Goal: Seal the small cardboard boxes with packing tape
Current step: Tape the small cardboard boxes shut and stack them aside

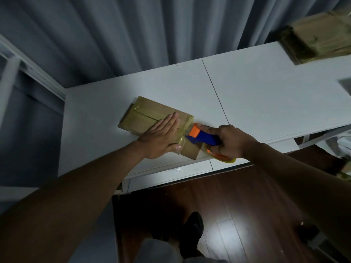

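White and smooth, the long laminate table [256,95] runs before pleated grey curtains [114,35]. A blurred stack of brown cardboard [321,37] sits at its far right, cut off by the frame. Near the front edge lies a flat brown cardboard box [146,115], long axis running far-left to near-right, glossy with tape. The left hand [161,135] presses it, fingers straight. The right hand [230,140] grips a blue-and-orange tape dispenser [203,137] at the box's near-right end, its roll largely hidden.
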